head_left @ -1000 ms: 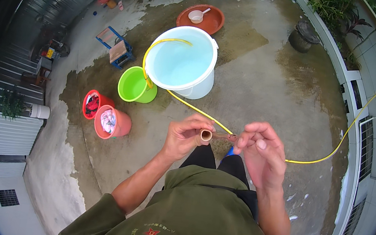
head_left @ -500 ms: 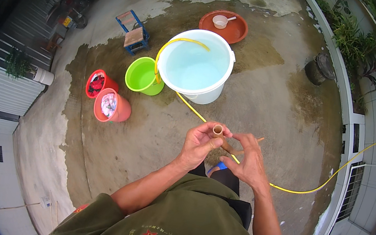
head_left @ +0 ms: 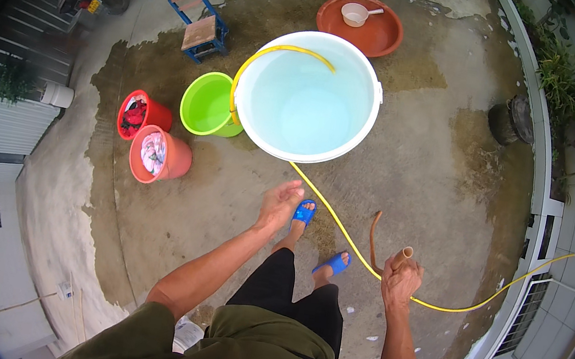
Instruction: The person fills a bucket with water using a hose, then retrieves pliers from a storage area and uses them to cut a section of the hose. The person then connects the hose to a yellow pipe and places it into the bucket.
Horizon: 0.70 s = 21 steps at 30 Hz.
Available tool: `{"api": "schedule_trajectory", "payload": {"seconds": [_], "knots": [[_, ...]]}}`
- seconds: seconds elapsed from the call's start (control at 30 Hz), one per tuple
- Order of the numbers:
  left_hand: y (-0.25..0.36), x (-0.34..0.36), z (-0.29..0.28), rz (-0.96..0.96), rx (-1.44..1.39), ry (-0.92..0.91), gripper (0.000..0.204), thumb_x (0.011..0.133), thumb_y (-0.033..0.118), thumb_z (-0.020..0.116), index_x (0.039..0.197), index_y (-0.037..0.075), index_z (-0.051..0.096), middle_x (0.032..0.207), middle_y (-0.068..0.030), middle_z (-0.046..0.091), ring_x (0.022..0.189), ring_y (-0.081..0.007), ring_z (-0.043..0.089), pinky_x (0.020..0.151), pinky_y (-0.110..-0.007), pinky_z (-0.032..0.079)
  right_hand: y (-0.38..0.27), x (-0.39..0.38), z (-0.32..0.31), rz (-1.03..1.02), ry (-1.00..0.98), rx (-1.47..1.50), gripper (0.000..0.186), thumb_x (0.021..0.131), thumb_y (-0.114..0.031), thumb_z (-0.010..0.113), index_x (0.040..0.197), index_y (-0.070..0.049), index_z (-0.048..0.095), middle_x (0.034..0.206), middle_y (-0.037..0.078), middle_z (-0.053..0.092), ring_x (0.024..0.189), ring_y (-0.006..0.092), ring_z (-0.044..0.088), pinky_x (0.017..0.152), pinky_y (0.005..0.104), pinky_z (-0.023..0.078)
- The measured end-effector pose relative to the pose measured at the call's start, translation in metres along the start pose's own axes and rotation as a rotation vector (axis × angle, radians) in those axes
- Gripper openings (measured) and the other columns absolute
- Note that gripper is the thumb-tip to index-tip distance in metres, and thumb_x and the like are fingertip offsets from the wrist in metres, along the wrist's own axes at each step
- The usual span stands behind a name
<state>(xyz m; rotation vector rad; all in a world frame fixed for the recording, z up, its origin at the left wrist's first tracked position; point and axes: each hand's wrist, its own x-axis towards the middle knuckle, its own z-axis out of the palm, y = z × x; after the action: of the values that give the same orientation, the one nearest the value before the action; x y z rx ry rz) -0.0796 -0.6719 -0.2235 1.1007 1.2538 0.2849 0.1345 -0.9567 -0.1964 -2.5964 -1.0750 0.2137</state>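
Observation:
My right hand is closed around a brown tube whose round, hollow end points up. From that hand a thin, curved brown stem extends to the left and up; it seems to be part of the same object. My left hand is held away from it, loosely open with nothing visible in it, above the blue slippers on my feet. Ahead stands a large white tub of water. A yellow hose loops over its rim and runs under my right hand.
Left of the tub stand a green bucket, a red bucket and a pink bucket holding cloth. A small blue-framed chair is beyond them. Behind the tub lies a brown basin with a white dipper. The concrete floor has wet patches.
My hands have moved apart. The left has let go of the brown tube and shifted left; the right carries it down and to the right. The view has shifted, bringing both slippers into sight.

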Motion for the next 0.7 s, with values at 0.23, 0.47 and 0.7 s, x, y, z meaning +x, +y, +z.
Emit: {"api": "schedule_trajectory", "payload": {"seconds": [0.23,0.47,0.7], "knots": [[0.013,0.2,-0.077,0.155,0.291,0.108,0.038,0.098,0.012,0.073,0.134,0.002,0.071,0.113,-0.0087,0.076,0.102,-0.0168,0.073,0.091,-0.033,0.057,-0.027,0.061,-0.007,0.102,0.095,-0.181,0.02,0.094,-0.012,0.07,0.079,0.0,0.066,0.074,0.016,0.067,0.073,0.0379,0.065,0.086,0.0499,0.052],[0.093,0.361,-0.076,0.285,0.674,0.071,0.041,0.095,0.011,0.073,0.135,0.001,0.07,0.118,-0.0113,0.077,0.107,-0.0217,0.073,0.093,-0.036,0.059,-0.053,0.082,0.011,0.183,0.081,-0.268,0.02,0.094,-0.004,0.067,0.076,-0.002,0.059,0.076,0.015,0.065,0.072,0.0388,0.063,0.084,0.0496,0.052],[0.139,0.516,-0.049,0.002,-0.111,0.22,0.074,0.101,0.008,0.07,0.163,-0.002,0.031,0.155,-0.0202,0.048,0.137,-0.0343,0.059,0.111,-0.05,0.057,-0.048,0.091,0.075,0.154,0.026,-0.236,0.022,0.093,-0.002,0.068,0.075,-0.003,0.056,0.073,0.014,0.061,0.072,0.0371,0.061,0.083,0.0493,0.052]]}}
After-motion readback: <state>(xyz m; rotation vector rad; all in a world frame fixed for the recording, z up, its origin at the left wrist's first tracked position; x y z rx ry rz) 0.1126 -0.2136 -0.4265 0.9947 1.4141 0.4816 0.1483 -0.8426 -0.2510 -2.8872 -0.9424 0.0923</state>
